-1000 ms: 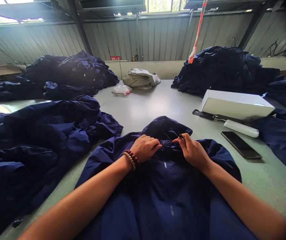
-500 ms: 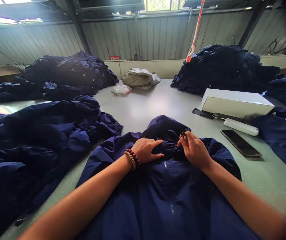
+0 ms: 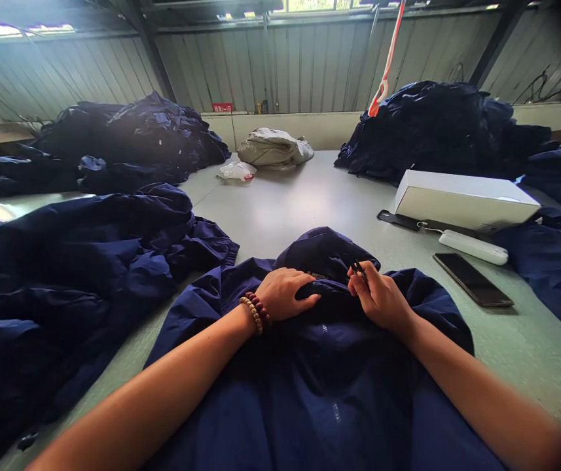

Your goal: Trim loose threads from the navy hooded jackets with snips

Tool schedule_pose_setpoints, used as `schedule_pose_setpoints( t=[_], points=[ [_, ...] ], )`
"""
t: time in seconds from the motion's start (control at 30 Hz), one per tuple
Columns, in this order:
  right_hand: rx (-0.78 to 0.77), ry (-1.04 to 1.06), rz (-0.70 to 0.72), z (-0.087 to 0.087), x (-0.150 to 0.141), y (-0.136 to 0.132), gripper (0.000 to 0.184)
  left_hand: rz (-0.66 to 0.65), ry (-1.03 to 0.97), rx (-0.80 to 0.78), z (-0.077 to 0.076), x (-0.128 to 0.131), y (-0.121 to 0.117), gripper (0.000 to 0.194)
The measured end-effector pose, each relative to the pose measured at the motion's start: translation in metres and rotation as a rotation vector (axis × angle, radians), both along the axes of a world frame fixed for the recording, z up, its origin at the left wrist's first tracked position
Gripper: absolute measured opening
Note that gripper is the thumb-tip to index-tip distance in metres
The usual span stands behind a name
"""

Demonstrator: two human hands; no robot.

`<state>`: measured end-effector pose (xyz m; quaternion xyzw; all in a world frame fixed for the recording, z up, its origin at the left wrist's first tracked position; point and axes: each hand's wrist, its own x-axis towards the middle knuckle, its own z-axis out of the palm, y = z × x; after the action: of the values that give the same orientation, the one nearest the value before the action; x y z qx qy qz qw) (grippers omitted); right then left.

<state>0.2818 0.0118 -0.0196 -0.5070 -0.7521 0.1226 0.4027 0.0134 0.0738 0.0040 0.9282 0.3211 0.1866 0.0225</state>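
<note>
A navy blue jacket [image 3: 319,379] lies spread on the table in front of me, hood [image 3: 324,248] pointing away. My left hand [image 3: 285,292], with a bead bracelet at the wrist, grips the fabric at the collar just left of the zip. My right hand [image 3: 381,297] rests on the collar at the right and pinches a small dark metal tool [image 3: 359,268], which looks like thread snips. The tool's tip sits at the base of the hood.
Heaps of navy jackets lie at the left [image 3: 74,261], back left [image 3: 127,140], back right [image 3: 437,131] and far right [image 3: 555,275]. A white box [image 3: 461,203], a white oblong case [image 3: 474,247] and a black phone [image 3: 471,280] sit right of me. A grey bundle [image 3: 275,149] lies at the back of the table [image 3: 290,203].
My left hand's fingers spread and slid a little right over the collar. My right hand with the tool moved slightly left toward the hood base. The view tilted down slightly.
</note>
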Motion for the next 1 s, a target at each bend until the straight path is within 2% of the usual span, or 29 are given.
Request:
schedule_pose_setpoints(
  t=[0.17,0.33,0.43,0.57,0.7,0.73,0.87,1.0],
  points=[
    [0.001,-0.007,-0.006,0.000,0.001,0.000,0.021,0.012,-0.011,0.005,0.000,0.001,0.000,0.032],
    [0.107,-0.005,-0.166,0.001,0.005,0.002,0.020,0.034,-0.031,0.016,0.002,-0.001,0.000,0.034],
    [0.098,-0.026,-0.273,0.002,0.008,0.005,0.023,-0.005,-0.012,-0.078,0.004,-0.004,0.001,0.038],
    [0.018,-0.096,-0.326,0.008,0.014,0.008,0.029,-0.016,0.001,-0.228,0.006,-0.005,0.003,0.054],
    [-0.080,-0.123,-0.361,0.017,0.022,0.008,0.029,0.110,-0.021,-0.251,0.004,0.000,0.003,0.029],
    [-0.092,-0.122,-0.382,0.019,0.024,0.008,0.029,0.133,-0.006,-0.245,0.004,0.002,0.002,0.029],
    [-0.063,-0.135,-0.477,0.016,0.030,0.009,0.033,0.207,0.075,-0.156,0.006,0.004,-0.005,0.060],
    [-0.017,-0.168,-0.402,-0.001,0.035,0.016,0.053,0.274,0.116,-0.035,0.010,0.005,-0.012,0.089]
  ],
)
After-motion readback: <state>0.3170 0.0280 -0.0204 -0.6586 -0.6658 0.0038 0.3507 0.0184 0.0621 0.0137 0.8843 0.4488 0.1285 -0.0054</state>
